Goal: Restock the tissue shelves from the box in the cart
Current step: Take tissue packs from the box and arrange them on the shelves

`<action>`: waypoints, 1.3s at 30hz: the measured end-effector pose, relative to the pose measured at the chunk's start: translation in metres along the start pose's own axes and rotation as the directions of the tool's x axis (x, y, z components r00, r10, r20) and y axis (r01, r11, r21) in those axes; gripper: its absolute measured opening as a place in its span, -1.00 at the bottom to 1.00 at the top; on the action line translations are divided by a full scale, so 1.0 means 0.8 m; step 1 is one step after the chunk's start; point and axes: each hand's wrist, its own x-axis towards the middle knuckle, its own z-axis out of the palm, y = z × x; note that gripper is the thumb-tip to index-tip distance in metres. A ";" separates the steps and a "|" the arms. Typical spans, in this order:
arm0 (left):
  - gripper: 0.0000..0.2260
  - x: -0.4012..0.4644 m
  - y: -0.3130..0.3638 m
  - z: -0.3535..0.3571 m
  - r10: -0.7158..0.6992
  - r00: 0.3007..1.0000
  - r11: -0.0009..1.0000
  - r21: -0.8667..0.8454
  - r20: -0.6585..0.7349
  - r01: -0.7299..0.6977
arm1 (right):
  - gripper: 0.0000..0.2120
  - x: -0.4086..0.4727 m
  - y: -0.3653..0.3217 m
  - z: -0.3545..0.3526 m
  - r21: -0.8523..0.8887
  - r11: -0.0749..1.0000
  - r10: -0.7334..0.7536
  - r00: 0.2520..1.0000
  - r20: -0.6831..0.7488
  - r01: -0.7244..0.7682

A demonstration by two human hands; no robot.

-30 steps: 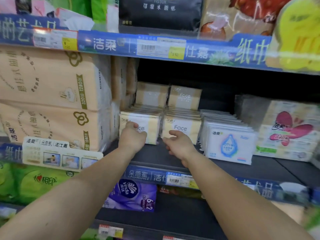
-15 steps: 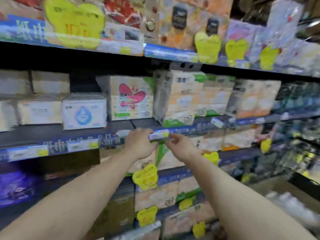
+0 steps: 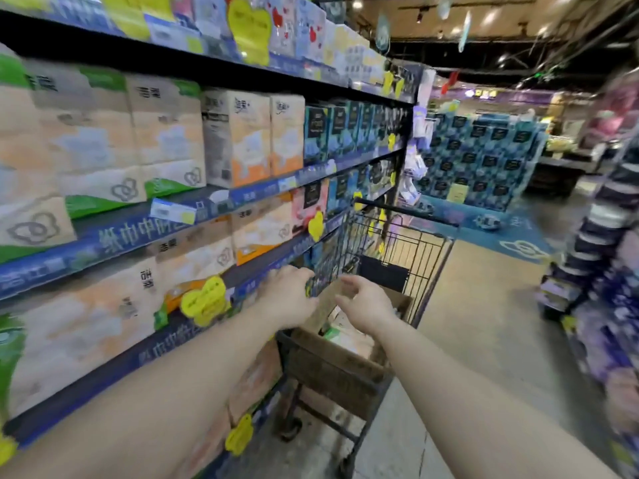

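A dark wire shopping cart point(image 3: 420, 252) stands in the aisle beside the tissue shelves point(image 3: 145, 233). Inside it sits an open brown cardboard box point(image 3: 332, 371) with one flap point(image 3: 328, 302) raised; pale and green packs point(image 3: 337, 335) show inside. My left hand point(image 3: 288, 295) hovers over the box's left edge next to the shelf, fingers loosely bent and holding nothing. To its right, my right hand point(image 3: 366, 305) hangs above the box opening, fingers relaxed and empty. The frame is blurred by motion.
Large beige, orange and green tissue packs point(image 3: 166, 133) fill the shelves on the left, with yellow tags on the shelf rails. A stacked display of blue packs point(image 3: 480, 157) stands at the aisle's end. Blurred purple goods point(image 3: 601, 305) line the right side. Concrete floor point(image 3: 484, 323) lies between.
The view has swung right from the small tissue packs along the shelf to the cart. Both hands left the shelf and now hover empty over the box.
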 end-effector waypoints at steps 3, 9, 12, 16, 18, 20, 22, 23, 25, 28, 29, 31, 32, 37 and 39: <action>-0.43 0.084 0.014 0.028 0.085 0.995 0.996 0.002 0.045 -0.085 | -0.54 0.062 0.039 -0.013 -0.056 0.996 0.063 0.996 -0.070 -0.067; -0.44 0.231 0.016 0.047 0.146 0.983 0.989 -0.033 0.107 -0.143 | -0.52 0.201 0.112 -0.035 -0.064 0.966 0.241 0.960 -0.142 -0.252; -0.43 0.288 0.004 0.075 0.104 0.976 0.992 -0.090 0.190 -0.088 | -0.48 0.248 0.158 -0.027 -0.010 0.935 0.351 0.930 -0.106 -0.353; -0.40 0.354 0.003 0.115 0.068 0.955 0.986 -0.167 0.287 -0.020 | -0.44 0.312 0.216 -0.025 0.073 0.902 0.430 0.901 -0.054 -0.426; -0.39 0.386 0.006 0.141 0.044 0.944 0.978 -0.205 0.326 0.025 | -0.45 0.346 0.243 -0.024 0.079 0.892 0.447 0.894 -0.027 -0.444; -0.37 0.415 0.008 0.174 0.010 0.928 0.972 -0.223 0.371 0.079 | -0.49 0.380 0.272 -0.019 0.030 0.896 0.443 0.896 0.016 -0.444; -0.36 0.443 0.010 0.209 -0.045 0.916 0.964 -0.222 0.398 0.144 | -0.51 0.420 0.305 -0.015 -0.007 0.902 0.432 0.899 0.070 -0.433; -0.36 0.458 0.013 0.227 -0.079 0.908 0.959 -0.218 0.410 0.182 | -0.51 0.441 0.323 -0.013 -0.018 0.904 0.427 0.898 0.106 -0.428; -0.33 0.482 0.018 0.261 -0.148 0.892 0.941 -0.216 0.427 0.259 | -0.51 0.482 0.359 -0.010 -0.049 0.912 0.409 0.891 0.197 -0.408; -0.32 0.509 0.034 0.313 -0.245 0.846 0.896 -0.223 0.473 0.384 | -0.51 0.535 0.407 -0.014 -0.088 0.906 0.419 0.849 0.323 -0.414; -0.33 0.516 0.039 0.331 -0.277 0.829 0.882 -0.213 0.486 0.420 | -0.52 0.552 0.423 -0.015 -0.108 0.907 0.418 0.837 0.353 -0.407; -0.40 0.527 0.046 0.364 -0.335 0.797 0.854 -0.196 0.502 0.482 | -0.50 0.584 0.450 -0.011 -0.149 0.919 0.393 0.823 0.411 -0.365; -0.43 0.531 0.048 0.379 -0.356 0.785 0.839 -0.196 0.508 0.507 | -0.49 0.598 0.462 -0.005 -0.161 0.926 0.377 0.815 0.440 -0.341; -0.37 0.545 0.053 0.440 -0.451 0.725 0.772 -0.180 0.520 0.609 | -0.55 0.630 0.498 0.054 -0.203 0.946 0.323 0.746 0.583 -0.252; -0.42 0.559 0.052 0.466 -0.478 0.698 0.714 -0.227 0.534 0.662 | -0.55 0.640 0.510 0.083 -0.212 0.946 0.323 0.729 0.604 -0.243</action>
